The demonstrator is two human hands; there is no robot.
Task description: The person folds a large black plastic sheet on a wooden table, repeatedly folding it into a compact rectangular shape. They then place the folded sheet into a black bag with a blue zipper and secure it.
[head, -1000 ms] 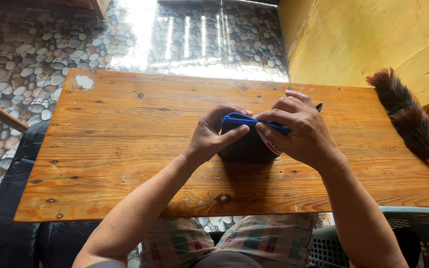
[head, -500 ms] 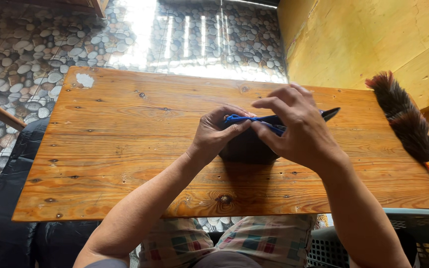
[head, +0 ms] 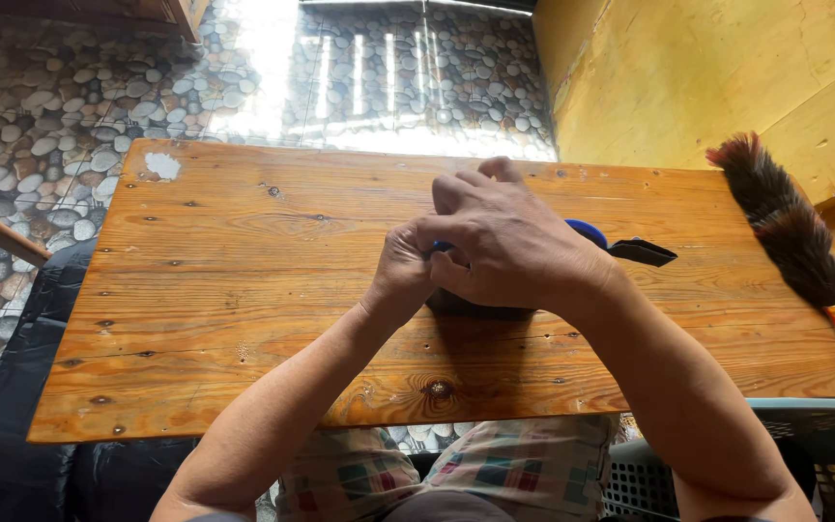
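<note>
While both forearms reach in from the near edge of the wooden table (head: 244, 290), the right hand (head: 509, 246) arches over the left hand (head: 406, 271), fingers curled and pinching a dark cloth piece with blue trim (head: 587, 232) at the table's middle. Its black corner pokes out rightward. Right of it lies a feather duster (head: 780, 222). A plastic basket (head: 823, 454) sits below; its contents are hidden.

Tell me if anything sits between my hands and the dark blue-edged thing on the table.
Nothing visible does. Both the left hand and the right hand are already on the dark blue-edged thing, covering most of it. The feather duster lies apart, on the table near its right edge.
</note>
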